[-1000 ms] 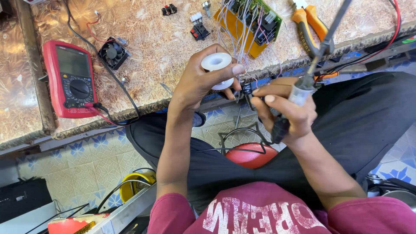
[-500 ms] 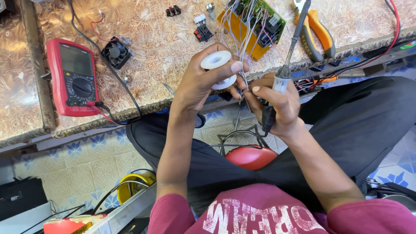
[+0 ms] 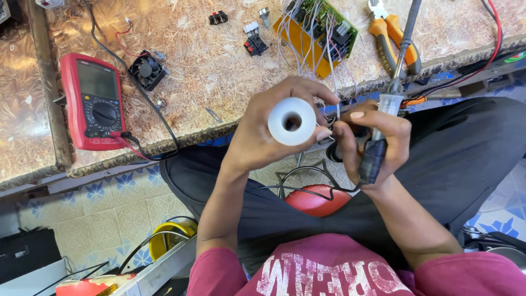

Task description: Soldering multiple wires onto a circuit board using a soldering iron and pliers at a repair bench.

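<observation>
My left hand (image 3: 263, 137) grips a white spool of solder wire (image 3: 292, 120), its open end facing up at me. Close beside it, my right hand (image 3: 378, 140) is wrapped around a soldering iron (image 3: 392, 98) with a black handle and clear collar, its metal shaft pointing up over the bench edge. Thumb and forefinger of the right hand also pinch something thin by the spool; I cannot tell what. Both hands hover just in front of the bench edge, below a green and yellow circuit board (image 3: 320, 33) with several thin wires hanging from it.
On the patterned bench (image 3: 208, 77) lie a red multimeter (image 3: 94, 101) with leads, a small black fan (image 3: 147, 69), small black connectors (image 3: 255, 44) and orange-handled pliers (image 3: 389, 41). A red stool (image 3: 315, 201) stands between my knees. Red and black cables run along the right edge.
Both hands have come up and closer to the camera. The spool has turned its open end towards me, and the iron has swung from tilted to nearly upright.
</observation>
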